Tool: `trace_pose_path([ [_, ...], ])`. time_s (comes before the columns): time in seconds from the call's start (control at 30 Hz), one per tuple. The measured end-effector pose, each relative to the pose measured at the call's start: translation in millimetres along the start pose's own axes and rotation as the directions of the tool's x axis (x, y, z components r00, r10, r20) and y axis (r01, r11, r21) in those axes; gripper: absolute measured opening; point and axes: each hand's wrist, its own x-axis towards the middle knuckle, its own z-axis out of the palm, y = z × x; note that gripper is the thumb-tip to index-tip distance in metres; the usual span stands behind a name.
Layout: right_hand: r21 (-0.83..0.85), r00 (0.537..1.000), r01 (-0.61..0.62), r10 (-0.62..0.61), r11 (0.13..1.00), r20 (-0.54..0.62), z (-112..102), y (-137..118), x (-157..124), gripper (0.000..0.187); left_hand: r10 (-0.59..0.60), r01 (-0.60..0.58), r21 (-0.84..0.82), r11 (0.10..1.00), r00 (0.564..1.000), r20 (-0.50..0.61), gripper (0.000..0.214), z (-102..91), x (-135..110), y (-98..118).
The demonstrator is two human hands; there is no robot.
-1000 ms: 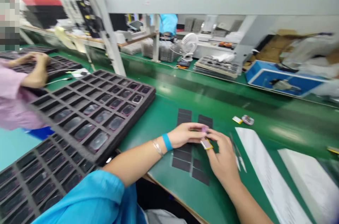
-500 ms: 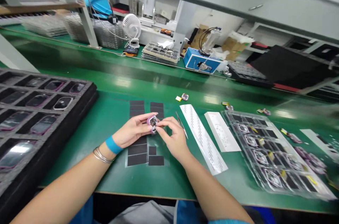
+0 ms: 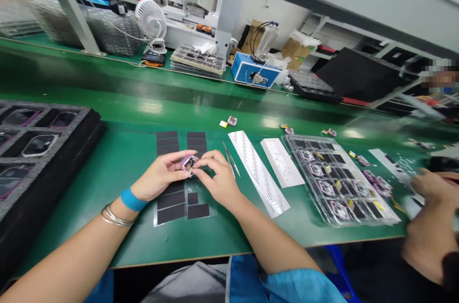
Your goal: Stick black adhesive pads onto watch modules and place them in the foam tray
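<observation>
A small purple-rimmed smartwatch case [image 3: 189, 164] with its inner electronics facing up is held over the bench. My left hand [image 3: 158, 176] grips it by the left side, thumb below and fingers above. The thumb and fingertips of my right hand [image 3: 220, 181] are pinched at its right edge; any small part between them is hidden. Under and around my hands lie sheets of black rectangular pads [image 3: 171, 213]. Metal tweezers [image 3: 231, 159] rest just right of my right hand. Beyond my hands sits another open watch case [image 3: 232, 121] with a yellow-edged battery [image 3: 223, 124].
A black foam tray [image 3: 84, 133] with watch cases stands at left. To the right lie a printed label strip [image 3: 258, 174], a white block [image 3: 283, 164] and a clear plastic tray [image 3: 387, 218] of watch parts. A co-worker's hand [image 3: 435, 190] is at far right.
The view has swung right, so the bench things sit further left and a co-worker's arm now shows. Both hands stay on the watch case, which is tilted more face up.
</observation>
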Motion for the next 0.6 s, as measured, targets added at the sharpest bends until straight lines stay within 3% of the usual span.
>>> trace_pose_path([
  [0.33, -0.037, 0.991, 0.101, -0.104, 0.994, -0.090, 1.8, 1.2, -0.8, 0.007, -0.002, 0.002, 0.007, 1.000, 1.000, -0.013, 0.048, -0.8, -0.7, 0.8],
  [0.6, -0.050, 0.998, 0.041, -0.043, 0.998, -0.048, 1.2, 2.4, 0.5, 0.004, -0.030, 0.031, 0.025, 0.999, 0.998, -0.055, 0.046, 2.3, -1.5, 2.2],
])
